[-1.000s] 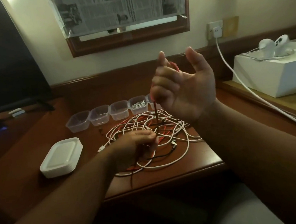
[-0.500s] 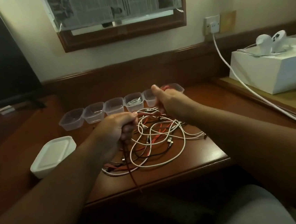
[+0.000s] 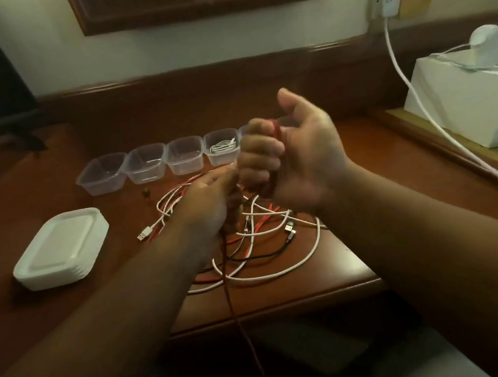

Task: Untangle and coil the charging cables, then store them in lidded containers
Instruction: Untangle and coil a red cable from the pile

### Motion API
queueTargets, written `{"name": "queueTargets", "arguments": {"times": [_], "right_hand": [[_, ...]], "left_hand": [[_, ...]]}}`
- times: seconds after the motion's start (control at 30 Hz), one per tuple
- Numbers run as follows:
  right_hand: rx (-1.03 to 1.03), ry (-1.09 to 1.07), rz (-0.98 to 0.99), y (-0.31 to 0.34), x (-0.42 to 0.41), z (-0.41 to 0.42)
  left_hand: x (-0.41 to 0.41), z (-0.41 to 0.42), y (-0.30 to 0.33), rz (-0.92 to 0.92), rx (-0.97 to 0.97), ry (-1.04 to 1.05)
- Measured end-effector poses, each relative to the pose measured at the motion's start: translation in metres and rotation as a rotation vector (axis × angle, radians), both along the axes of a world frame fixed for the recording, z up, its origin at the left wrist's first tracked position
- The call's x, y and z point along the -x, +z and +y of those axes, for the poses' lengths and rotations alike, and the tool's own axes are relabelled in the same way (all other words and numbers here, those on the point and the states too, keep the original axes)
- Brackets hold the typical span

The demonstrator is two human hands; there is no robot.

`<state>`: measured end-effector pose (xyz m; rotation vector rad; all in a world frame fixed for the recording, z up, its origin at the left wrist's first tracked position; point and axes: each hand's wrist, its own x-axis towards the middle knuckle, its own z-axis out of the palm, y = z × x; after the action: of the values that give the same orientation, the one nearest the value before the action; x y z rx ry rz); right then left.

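Right hand [image 3: 299,156]: raised above the desk [image 3: 326,275], fingers curled round loops of a red cable [image 3: 277,131], thumb pointing up.
Left hand [image 3: 209,204]: just left of and below the right hand, fingers closed on the same red cable, which is seen hanging from it past the near desk edge.
Cable tangle [image 3: 264,235]: white, red and black cables are spread on the desk beneath both hands.
Containers [image 3: 145,168]: clear tubs are lined up at the far side of the tangle; a coiled white cable [image 3: 222,146] is held in the one nearest the right hand.
Lids [image 3: 62,249]: stacked on the desk, well left of the hands.
White box [image 3: 462,107]: placed at the far right.
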<state>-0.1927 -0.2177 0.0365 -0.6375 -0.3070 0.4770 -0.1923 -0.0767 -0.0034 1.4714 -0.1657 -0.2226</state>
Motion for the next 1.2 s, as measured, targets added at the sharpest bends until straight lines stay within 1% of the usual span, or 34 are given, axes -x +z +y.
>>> {"name": "queueTargets", "arguments": {"times": [0.03,0.07,0.13,0.17,0.2,0.23,0.27,0.3,0.33,0.37,0.4,0.47,0.5,0.57,0.6,0.63,0.67,0.73,0.8,0.83,0.87,0.93,1.0,1.03,1.07,1.1,1.13,1.17,1.2], "right_hand": [[0.000,-0.143,-0.028,0.001,-0.008,0.001],[0.059,-0.300,-0.081,0.002,-0.016,0.001],[0.290,-0.596,-0.234,-0.005,-0.035,-0.001],[0.496,-0.736,-0.353,-0.010,-0.043,-0.003],[0.796,-0.863,-0.499,-0.017,-0.050,-0.006],[1.152,-0.946,-0.652,-0.023,-0.056,-0.008],[1.476,-0.939,-0.770,-0.029,-0.061,-0.011],[1.689,-0.868,-0.826,-0.034,-0.063,-0.011],[1.751,-0.767,-0.824,-0.038,-0.063,-0.010],[1.704,-0.646,-0.766,-0.041,-0.064,-0.007],[1.604,-0.512,-0.672,-0.041,-0.063,-0.004],[1.309,-0.230,-0.399,-0.039,-0.066,0.001],[1.099,-0.082,-0.273,-0.038,-0.068,0.000],[0.559,0.127,-0.067,-0.032,-0.075,-0.002],[0.315,0.147,0.001,-0.031,-0.080,-0.002],[0.133,0.094,0.050,-0.031,-0.086,0.001],[0.014,-0.022,0.075,-0.033,-0.093,0.003],[-0.076,-0.330,0.066,-0.039,-0.109,0.007],[-0.059,-0.599,0.048,-0.045,-0.124,0.004],[0.009,-0.718,0.028,-0.049,-0.130,0.001],[0.125,-0.825,-0.014,-0.054,-0.135,-0.002],[0.452,-0.979,-0.155,-0.065,-0.142,-0.008],[0.822,-1.026,-0.384,-0.080,-0.147,-0.010],[1.023,-1.012,-0.511,-0.086,-0.149,-0.009],[1.218,-0.953,-0.617,-0.091,-0.152,-0.007],[1.387,-0.855,-0.680,-0.095,-0.154,-0.005],[1.511,-0.738,-0.704,-0.096,-0.155,-0.002],[1.586,-0.615,-0.703,-0.096,-0.155,0.000],[1.609,-0.496,-0.685,-0.095,-0.154,0.002]], "left_hand": [[-0.002,-0.001,-0.003,0.017,0.002,-0.022],[-0.004,-0.001,-0.005,0.027,-0.020,-0.042],[-0.008,0.003,-0.009,0.036,-0.119,-0.091],[-0.011,0.007,-0.011,0.029,-0.182,-0.123],[-0.013,0.010,-0.012,0.013,-0.248,-0.152],[-0.016,0.013,-0.012,-0.019,-0.314,-0.174],[-0.019,0.016,-0.009,-0.064,-0.377,-0.168],[-0.024,0.020,-0.006,-0.126,-0.436,-0.138],[-0.031,0.024,-0.001,-0.191,-0.469,-0.089],[-0.040,0.029,0.002,-0.244,-0.472,-0.033],[-0.050,0.032,0.005,-0.275,-0.447,0.021],[-0.068,0.035,0.004,-0.248,-0.335,0.074],[-0.074,0.033,0.001,-0.196,-0.261,0.067],[-0.083,0.025,-0.008,-0.078,-0.081,0.002],[-0.086,0.018,-0.013,-0.039,-0.008,-0.023],[-0.089,0.012,-0.019,-0.009,0.028,-0.026],[-0.093,0.007,-0.025,0.020,0.043,-0.025],[-0.099,0.002,-0.040,0.063,0.041,-0.044],[-0.101,0.002,-0.049,0.124,-0.003,-0.109],[-0.101,0.003,-0.052,0.144,-0.039,-0.160],[-0.101,0.005,-0.054,0.148,-0.074,-0.211],[-0.102,0.010,-0.056,0.124,-0.093,-0.281],[-0.110,0.014,-0.056,0.090,-0.093,-0.236],[-0.115,0.016,-0.056,0.066,-0.120,-0.183],[-0.119,0.017,-0.056,0.026,-0.162,-0.123],[-0.123,0.019,-0.057,-0.034,-0.220,-0.060],[-0.126,0.019,-0.058,-0.094,-0.268,-0.006],[-0.128,0.019,-0.059,-0.145,-0.307,0.045],[-0.130,0.019,-0.060,-0.181,-0.333,0.096]]}}
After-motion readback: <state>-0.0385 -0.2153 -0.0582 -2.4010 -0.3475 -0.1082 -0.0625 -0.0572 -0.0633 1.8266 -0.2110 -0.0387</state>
